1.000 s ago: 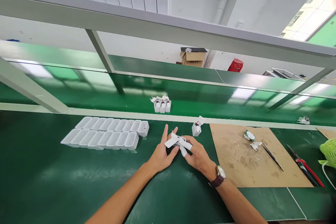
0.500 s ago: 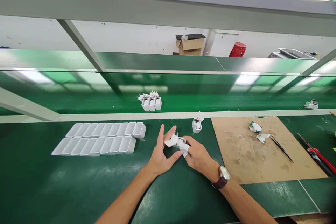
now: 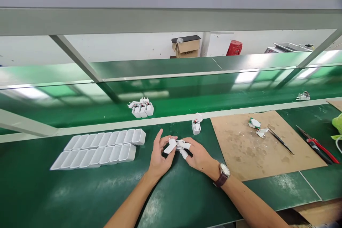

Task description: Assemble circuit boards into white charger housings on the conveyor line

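Note:
Between my two hands is a white plug adapter casing [image 3: 170,146], with its pronged lid tilted open toward the left. My left hand [image 3: 159,157] grips it from the left, thumb at the lid, forefinger raised. From the other side my right hand [image 3: 200,155] holds the casing, white covers on its thumb and fingertips. The casing's inside is mostly hidden by fingers. Just beyond the hands stands an open white adapter [image 3: 196,127] with its lid tipped back and a red wire showing. Two rows of open white casings [image 3: 112,153] lie to the left.
Several open adapters [image 3: 143,110] stand together on the green surface behind the pale strip. On the right, a brown board [image 3: 240,153] bears a green circuit piece [image 3: 254,123], a plug lid [image 3: 262,132] and tweezers [image 3: 281,141]. Red-and-black pliers [image 3: 317,146] lie beside it.
My left thumb and fingers have closed in on the casing. My right fingers have shifted their hold on it. The whole view has turned slightly.

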Demonstrator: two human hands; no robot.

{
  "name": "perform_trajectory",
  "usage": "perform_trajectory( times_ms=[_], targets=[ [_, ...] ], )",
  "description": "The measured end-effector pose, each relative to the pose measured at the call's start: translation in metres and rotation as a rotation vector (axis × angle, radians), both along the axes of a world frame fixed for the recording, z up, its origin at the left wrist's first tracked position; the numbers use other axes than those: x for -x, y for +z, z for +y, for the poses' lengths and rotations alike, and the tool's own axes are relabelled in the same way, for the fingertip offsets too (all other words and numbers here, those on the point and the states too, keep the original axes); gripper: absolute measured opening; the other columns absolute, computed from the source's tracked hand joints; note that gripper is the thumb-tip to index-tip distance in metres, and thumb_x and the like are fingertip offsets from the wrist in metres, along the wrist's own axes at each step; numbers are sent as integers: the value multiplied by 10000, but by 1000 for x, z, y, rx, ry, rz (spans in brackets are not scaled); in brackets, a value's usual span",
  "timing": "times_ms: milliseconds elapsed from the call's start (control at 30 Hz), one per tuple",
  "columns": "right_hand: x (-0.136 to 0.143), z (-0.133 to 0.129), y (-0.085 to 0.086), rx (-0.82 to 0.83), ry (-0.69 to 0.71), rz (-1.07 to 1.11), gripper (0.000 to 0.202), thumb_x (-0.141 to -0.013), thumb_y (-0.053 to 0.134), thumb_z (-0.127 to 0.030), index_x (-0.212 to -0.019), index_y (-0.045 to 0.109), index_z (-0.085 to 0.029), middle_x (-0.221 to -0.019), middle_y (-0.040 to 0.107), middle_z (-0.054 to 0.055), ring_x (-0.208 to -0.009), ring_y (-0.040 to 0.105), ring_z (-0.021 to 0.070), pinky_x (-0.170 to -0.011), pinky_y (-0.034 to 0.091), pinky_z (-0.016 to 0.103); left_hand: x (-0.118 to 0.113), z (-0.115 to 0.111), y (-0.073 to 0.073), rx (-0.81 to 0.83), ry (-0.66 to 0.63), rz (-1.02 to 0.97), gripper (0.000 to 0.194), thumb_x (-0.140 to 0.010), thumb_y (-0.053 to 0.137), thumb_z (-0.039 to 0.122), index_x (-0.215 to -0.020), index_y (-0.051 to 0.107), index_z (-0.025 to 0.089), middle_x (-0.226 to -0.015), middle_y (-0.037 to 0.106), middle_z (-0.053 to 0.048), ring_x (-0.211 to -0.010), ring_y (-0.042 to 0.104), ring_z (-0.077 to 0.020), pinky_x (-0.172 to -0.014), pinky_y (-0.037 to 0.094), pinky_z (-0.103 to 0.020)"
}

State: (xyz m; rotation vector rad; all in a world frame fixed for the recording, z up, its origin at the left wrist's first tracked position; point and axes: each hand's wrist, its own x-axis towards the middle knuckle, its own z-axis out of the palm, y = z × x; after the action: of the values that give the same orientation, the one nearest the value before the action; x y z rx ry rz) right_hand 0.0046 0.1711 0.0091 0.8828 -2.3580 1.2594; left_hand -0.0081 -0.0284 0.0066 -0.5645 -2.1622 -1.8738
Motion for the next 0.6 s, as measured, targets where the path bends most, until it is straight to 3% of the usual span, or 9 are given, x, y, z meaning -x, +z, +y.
perform_trajectory(
  times_ms=[100, 333, 467, 600],
  targets=[
    [2, 1, -1, 16, -2, -12, 397, -1017, 540, -149, -1403, 523, -240, -1267, 631, 111, -1089, 664, 247, -950, 614, 405, 1, 0, -1, -1, 6, -32, 739, -1000, 656, 290, -1591, 213, 274, -1215, 687, -118, -1151, 687, -244, -980, 598, -422],
    [-1, -1, 0, -152, -33, -38, 424, -946, 526, -86, -1349, 555, -214, -1263, 595, 133, -1093, 641, 271, -940, 616, 428, 1, 0, -2, -8, -8, -30, 714, -1007, 640, 305, -1588, 227, 261, -1238, 676, -125, -1186, 668, -253, -1041, 564, -459],
    [-2, -1, -2, -187, -38, 27, 408, -993, 546, -148, -1394, 530, -219, -1342, 577, 148, -1127, 647, 284, -928, 626, 434, 2, -3, -5, 7, -31, -16, 700, -1019, 613, 296, -1593, 215, 261, -1280, 660, -136, -1202, 656, -255, -1061, 546, -476],
    [-2, -2, -5, -197, -26, 80, 379, -1018, 511, -149, -1390, 543, -213, -1291, 620, 145, -1102, 666, 284, -895, 637, 423, 1, -6, -5, 12, -81, 3, 729, -1018, 608, 288, -1610, 182, 273, -1383, 609, -151, -1287, 602, -261, -1138, 480, -495]
  ],
)
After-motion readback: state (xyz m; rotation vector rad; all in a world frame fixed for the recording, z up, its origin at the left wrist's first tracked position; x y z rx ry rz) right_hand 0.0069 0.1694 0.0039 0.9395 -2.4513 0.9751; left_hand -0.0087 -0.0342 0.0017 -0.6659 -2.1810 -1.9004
